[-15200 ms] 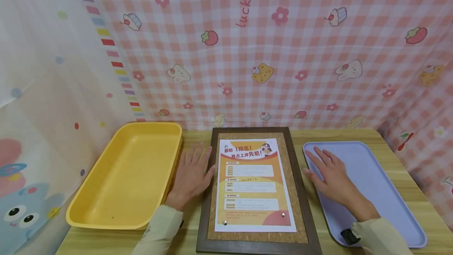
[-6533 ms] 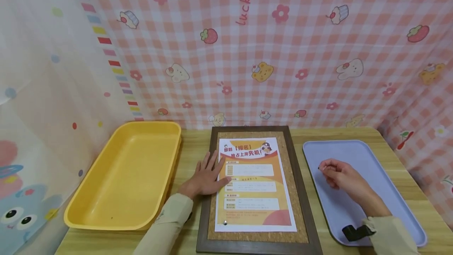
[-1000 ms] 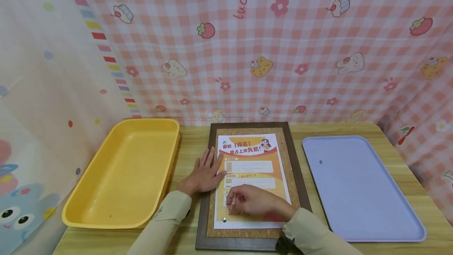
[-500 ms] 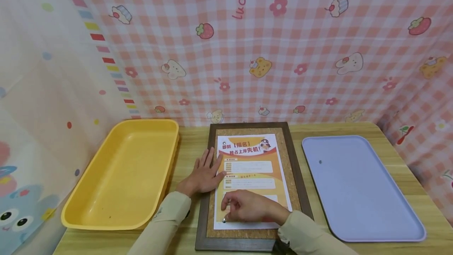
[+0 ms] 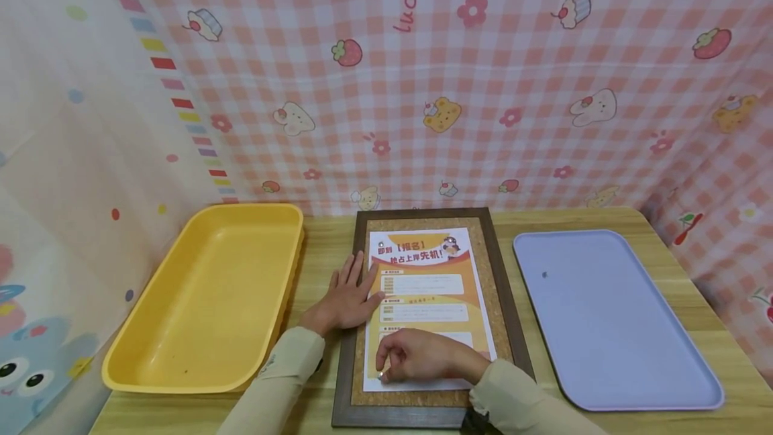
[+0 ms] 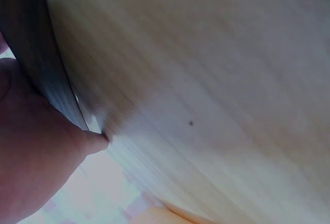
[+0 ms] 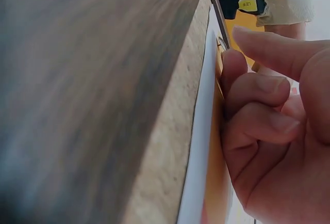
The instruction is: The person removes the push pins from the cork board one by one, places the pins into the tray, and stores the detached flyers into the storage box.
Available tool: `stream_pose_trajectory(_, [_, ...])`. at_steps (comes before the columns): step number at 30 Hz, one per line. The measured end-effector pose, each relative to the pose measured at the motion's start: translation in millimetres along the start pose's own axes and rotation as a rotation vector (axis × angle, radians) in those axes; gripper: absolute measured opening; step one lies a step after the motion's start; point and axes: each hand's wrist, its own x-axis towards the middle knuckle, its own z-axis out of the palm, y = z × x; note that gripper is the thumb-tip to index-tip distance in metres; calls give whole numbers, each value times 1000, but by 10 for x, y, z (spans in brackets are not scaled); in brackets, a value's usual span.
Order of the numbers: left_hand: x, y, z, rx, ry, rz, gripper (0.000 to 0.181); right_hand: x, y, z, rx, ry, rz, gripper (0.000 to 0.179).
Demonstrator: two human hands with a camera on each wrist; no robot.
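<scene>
A printed poster [image 5: 423, 291] lies on a cork board [image 5: 398, 397] with a dark wooden frame [image 5: 398, 415]. My left hand [image 5: 345, 302] rests with spread fingers across the frame's left side and the poster's edge. At the poster's lower left corner, my right hand [image 5: 417, 358] has its thumb and forefinger at a silver thumbtack [image 5: 380, 376]. The right wrist view shows that thumbtack [image 7: 221, 43] between the two fingertips, its head tilted off the paper, the other fingers curled. Two more thumbtacks hold the top corners, one at left [image 5: 381, 244] and one at right [image 5: 450, 240].
A loose thumbtack [image 5: 545, 274] lies on the lilac tray [image 5: 634, 327] right of the board. The deep yellow tray [image 5: 208, 301] stands on the left of the wooden table [image 5: 320, 240]. Behind hangs a pink checked cloth [image 5: 386, 86].
The lower right thumbtack has left the poster, and one now lies on the lilac tray. My right hand has moved from the tray to the lower left thumbtack; my left hand onto the board.
</scene>
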Motion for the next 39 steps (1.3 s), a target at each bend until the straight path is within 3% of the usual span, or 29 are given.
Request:
stream_pose_trajectory(18, [44, -35, 29, 9, -8, -22, 69, 49, -12, 77, -58, 88, 31, 11])
stream_pose_trajectory(29, [17, -6, 16, 1, 1, -8, 68, 65, -31, 91, -54, 86, 52, 9])
stream_pose_trajectory(39, [42, -22, 41, 7, 8, -24, 70, 83, -23, 111, -114, 104, 35, 16])
